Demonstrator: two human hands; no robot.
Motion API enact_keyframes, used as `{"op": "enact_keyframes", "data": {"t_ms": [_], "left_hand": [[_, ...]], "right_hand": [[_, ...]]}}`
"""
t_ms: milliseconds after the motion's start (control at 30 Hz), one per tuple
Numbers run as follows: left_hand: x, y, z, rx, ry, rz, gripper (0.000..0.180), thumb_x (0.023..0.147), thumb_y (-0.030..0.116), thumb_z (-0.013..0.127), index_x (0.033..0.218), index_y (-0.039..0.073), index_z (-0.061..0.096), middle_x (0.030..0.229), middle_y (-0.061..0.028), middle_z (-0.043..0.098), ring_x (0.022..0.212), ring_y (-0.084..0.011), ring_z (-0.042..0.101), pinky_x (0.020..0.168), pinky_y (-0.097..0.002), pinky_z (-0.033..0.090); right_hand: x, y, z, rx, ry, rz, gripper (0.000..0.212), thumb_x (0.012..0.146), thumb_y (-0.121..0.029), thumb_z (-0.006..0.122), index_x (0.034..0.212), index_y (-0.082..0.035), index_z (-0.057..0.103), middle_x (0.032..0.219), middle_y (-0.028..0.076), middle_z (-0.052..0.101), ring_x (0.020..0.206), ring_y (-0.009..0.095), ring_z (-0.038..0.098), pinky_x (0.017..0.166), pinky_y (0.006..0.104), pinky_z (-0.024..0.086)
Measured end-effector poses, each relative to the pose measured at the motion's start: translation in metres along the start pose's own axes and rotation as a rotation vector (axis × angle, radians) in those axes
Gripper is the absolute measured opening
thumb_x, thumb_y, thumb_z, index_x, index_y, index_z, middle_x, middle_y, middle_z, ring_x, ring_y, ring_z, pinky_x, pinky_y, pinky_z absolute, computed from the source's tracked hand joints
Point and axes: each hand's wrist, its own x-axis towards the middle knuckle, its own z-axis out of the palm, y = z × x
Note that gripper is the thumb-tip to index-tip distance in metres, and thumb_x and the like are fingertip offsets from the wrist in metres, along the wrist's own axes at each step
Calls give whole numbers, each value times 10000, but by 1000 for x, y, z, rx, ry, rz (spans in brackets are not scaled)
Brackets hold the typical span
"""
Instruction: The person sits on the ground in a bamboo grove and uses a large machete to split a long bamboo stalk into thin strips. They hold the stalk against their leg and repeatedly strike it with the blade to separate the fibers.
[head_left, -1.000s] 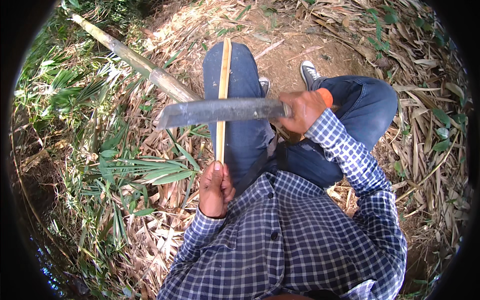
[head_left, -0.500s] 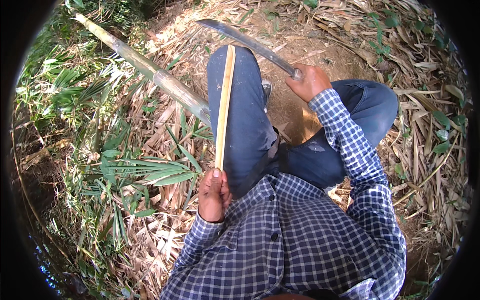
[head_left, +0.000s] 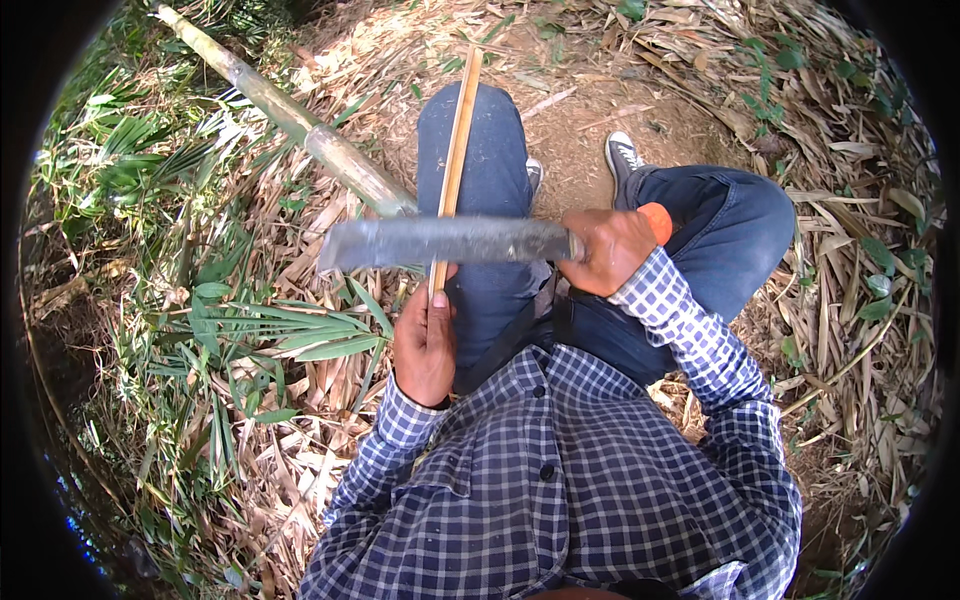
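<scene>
A long, narrow bamboo strip (head_left: 462, 130), pale yellow-brown, lies lengthwise over my bent left knee. My left hand (head_left: 426, 340) is closed around its near end, thumb on top. In my right hand (head_left: 612, 250) I grip a machete (head_left: 440, 242) by its handle, whose orange end shows past my fist. The wide grey blade, smeared by motion, lies level across the strip just beyond my left hand and hides a short stretch of it. Whether the blade touches the strip, I cannot tell.
A thick green-grey bamboo pole (head_left: 330, 150) slants from the far left to beside my left knee. Green bamboo leaves (head_left: 310, 330) lie on the left. Dry leaf litter (head_left: 840, 300) covers the ground on the right, and my shoe (head_left: 625, 160) rests on bare soil (head_left: 570, 120).
My right hand has brought the machete nearer and turned it from slanting away beyond the knee to lying across the strip. My left hand and the strip have shifted slightly farther away.
</scene>
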Motion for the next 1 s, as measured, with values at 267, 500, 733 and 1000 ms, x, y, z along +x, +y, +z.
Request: {"op": "enact_keyframes", "data": {"t_ms": [267, 500, 733, 1000], "left_hand": [[-6, -9, -1, 56, 50, 43, 372, 1061, 223, 400, 1343, 23, 538, 677, 65, 428, 521, -8, 290, 486, -197, 247], [-9, -6, -6, 66, 66, 52, 366, 1058, 217, 405, 1335, 28, 553, 664, 70, 425, 518, -4, 298, 478, -206, 232], [-20, -9, -3, 3, 74, 11, 354, 1056, 207, 408, 1305, 11, 568, 638, 79, 423, 494, 1, 289, 461, -204, 215], [-26, -15, -2, 13, 58, 24, 364, 1048, 226, 444, 1298, -15, 553, 651, 79, 394, 463, 5, 273, 429, -198, 194]], "right_hand": [[5, 0, -6, 40, -13, -34, 221, 717, -228, 713, 793, -43, 619, 631, 169, 624, 606, 386, 630, 557, 464, 488], [27, 9, -1, -42, 23, 84, 286, 700, -241, 741, 905, -56, 670, 647, 174, 643, 614, 379, 646, 568, 462, 509], [33, 11, -5, -59, -23, 77, 275, 728, -270, 719, 908, -65, 687, 650, 181, 657, 615, 367, 663, 605, 469, 534], [23, 7, 0, -73, -41, -54, 326, 712, -287, 730, 946, -66, 674, 640, 165, 654, 623, 386, 659, 598, 470, 533]]}}
